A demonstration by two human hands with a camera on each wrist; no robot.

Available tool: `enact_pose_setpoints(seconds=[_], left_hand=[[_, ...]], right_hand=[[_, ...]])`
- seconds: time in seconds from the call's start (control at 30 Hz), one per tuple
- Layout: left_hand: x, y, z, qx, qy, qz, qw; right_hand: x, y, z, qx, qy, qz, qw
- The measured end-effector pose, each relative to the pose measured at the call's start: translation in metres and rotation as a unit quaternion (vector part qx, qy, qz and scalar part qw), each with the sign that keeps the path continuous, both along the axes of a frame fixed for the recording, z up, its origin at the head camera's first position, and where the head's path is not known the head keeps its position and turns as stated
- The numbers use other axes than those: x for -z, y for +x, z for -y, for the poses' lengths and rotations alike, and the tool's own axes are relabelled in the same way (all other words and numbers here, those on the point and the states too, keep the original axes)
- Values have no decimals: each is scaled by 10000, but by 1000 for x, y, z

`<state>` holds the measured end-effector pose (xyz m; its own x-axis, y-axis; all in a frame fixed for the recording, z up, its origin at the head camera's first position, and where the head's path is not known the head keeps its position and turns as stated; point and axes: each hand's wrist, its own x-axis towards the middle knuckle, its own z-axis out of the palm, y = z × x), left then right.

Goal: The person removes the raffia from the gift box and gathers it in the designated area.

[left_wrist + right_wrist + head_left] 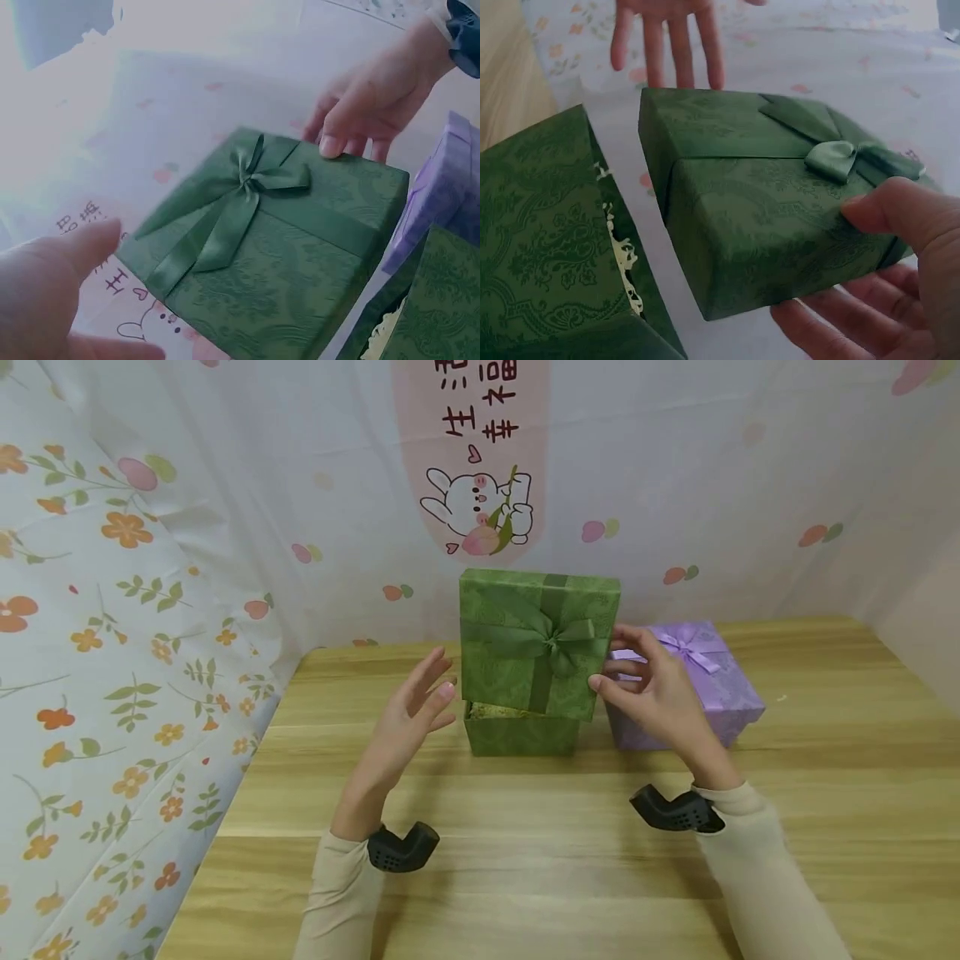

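Observation:
A green patterned box lid (498, 672) with a green ribbon bow is held up and tilted by my right hand (652, 685), thumb on its top face and fingers at its underside. Under it, the green box base (525, 739) stands uncovered on the table, with pale yellow shredded filler (622, 262) showing inside. My left hand (408, 718) hovers to the left of the lid, fingers spread and holding nothing. In the left wrist view, the left thumb lies close to the lid's corner.
A purple gift box (723, 685) with a purple bow stands on the wooden table (525, 868), just right of the green base and behind my right hand. A white printed cloth (337, 485) hangs behind the table, and a floral cloth (112, 635) hangs at the left.

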<state>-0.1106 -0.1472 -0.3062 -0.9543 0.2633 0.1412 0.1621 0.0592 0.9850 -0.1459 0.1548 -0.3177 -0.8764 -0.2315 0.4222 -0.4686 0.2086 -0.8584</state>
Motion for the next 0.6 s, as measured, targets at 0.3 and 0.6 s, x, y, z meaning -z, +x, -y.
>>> enact_pose_setpoints(seconds=[0.3,0.6], left_hand=[[1,1,7,8,310,-125,9994],[3,-2,6,349,609,-99,9975]], right_hand=[[1,5,10,398,461,-1817,9815],[2,0,18,274,821,-3399,9365]])
